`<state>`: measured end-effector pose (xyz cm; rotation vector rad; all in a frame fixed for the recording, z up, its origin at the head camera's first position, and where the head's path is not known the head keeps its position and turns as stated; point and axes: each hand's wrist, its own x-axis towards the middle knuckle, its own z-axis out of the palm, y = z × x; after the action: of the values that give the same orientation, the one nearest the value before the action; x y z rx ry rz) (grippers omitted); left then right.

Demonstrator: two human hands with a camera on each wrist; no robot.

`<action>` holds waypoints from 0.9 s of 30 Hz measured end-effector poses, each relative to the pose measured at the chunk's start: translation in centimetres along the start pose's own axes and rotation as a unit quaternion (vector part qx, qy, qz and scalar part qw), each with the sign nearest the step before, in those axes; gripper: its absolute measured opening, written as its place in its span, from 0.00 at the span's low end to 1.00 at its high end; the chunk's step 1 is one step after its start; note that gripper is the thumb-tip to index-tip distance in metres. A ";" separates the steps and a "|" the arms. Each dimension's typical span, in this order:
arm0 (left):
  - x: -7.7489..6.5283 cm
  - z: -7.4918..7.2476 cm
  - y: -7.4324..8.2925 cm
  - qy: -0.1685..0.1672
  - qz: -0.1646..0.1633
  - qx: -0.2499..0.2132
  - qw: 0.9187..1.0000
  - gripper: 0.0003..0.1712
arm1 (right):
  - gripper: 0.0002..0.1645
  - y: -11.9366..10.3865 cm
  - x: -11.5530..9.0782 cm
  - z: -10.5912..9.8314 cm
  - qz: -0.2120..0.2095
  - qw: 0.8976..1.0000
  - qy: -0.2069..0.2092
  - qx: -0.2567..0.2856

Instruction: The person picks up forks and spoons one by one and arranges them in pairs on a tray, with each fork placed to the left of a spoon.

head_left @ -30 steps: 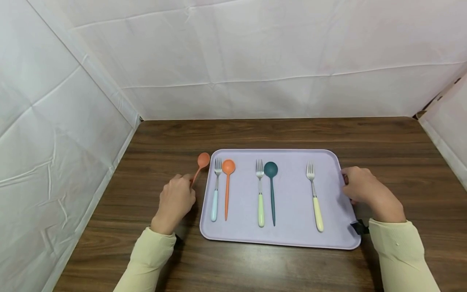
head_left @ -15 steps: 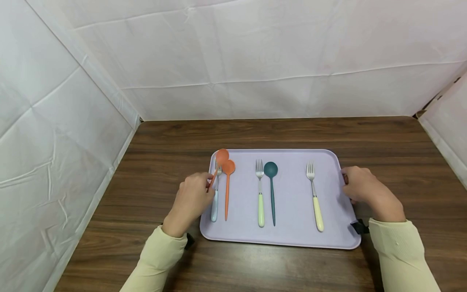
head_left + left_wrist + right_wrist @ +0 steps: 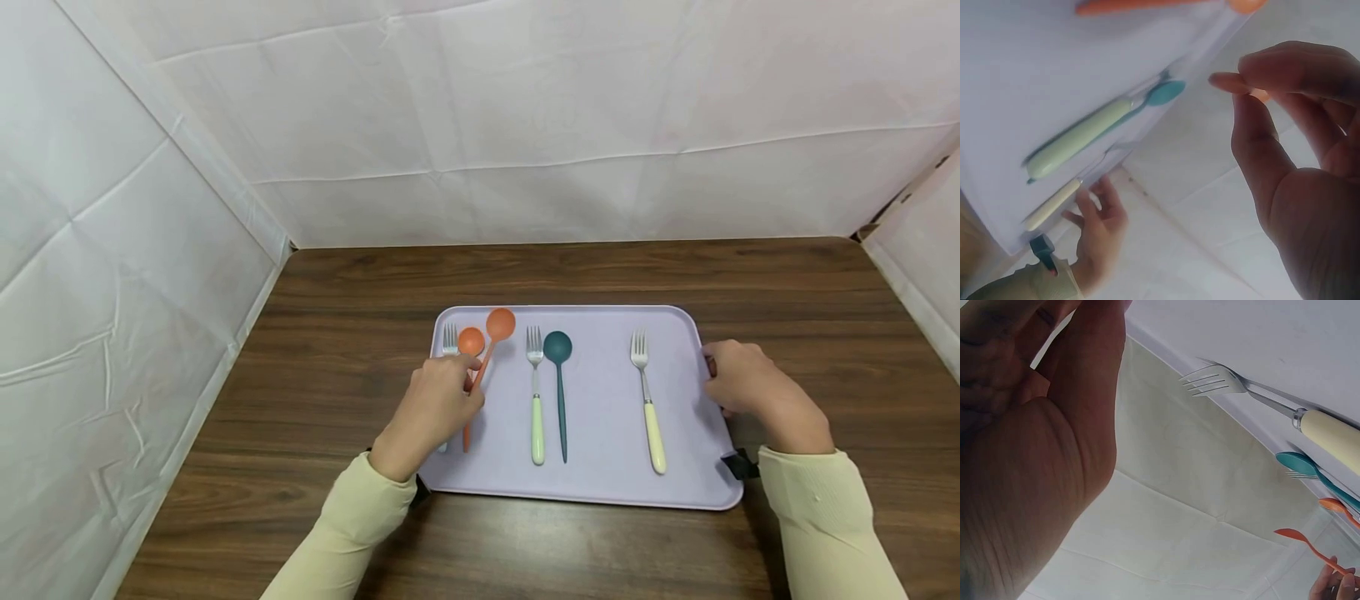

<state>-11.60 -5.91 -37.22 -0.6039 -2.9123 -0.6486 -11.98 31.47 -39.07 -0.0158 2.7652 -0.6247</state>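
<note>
My left hand (image 3: pixel 435 402) pinches an orange spoon (image 3: pixel 500 324) by its handle between thumb and fingertips, holding it over the left part of the lilac tray (image 3: pixel 607 492). The right wrist view shows that spoon (image 3: pixel 1292 534) raised off the tray. Beneath my left hand lie a second orange spoon (image 3: pixel 471 342) and a fork (image 3: pixel 450 337), both partly covered. Farther right on the tray are a green-handled fork (image 3: pixel 537 429), a dark teal spoon (image 3: pixel 557 347) and a yellow-handled fork (image 3: pixel 654 437). My right hand (image 3: pixel 750 387) grips the tray's right edge.
The tray lies on a dark wood table (image 3: pixel 360 283). White sheeting (image 3: pixel 525 125) walls off the back and both sides. A small black piece (image 3: pixel 740 466) sits by the right wrist at the tray's edge.
My left hand has carried the orange spoon rightward, from beside the tray, across the leftmost fork and past the other orange spoon. The right hand stays at the tray's edge.
</note>
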 end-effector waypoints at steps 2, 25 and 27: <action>0.2 0.1 0.5 -0.006 0.003 0.002 1.000 0.14 | 0.07 0.0 0.0 0.0 0.000 1.000 0.000 -0.002; 3.7 2.6 6.7 -0.106 0.024 -0.102 0.989 0.15 | 0.04 0.5 -0.1 0.0 -0.009 1.000 0.007 -0.006; 4.1 2.9 7.2 -0.119 0.026 -0.115 0.986 0.15 | 0.07 0.6 -0.1 0.0 -0.002 1.000 0.004 -0.005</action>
<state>-12.47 2.79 -36.36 -0.8337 -3.0477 -0.9774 -11.85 32.01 -39.25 -0.0200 2.7759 -0.6143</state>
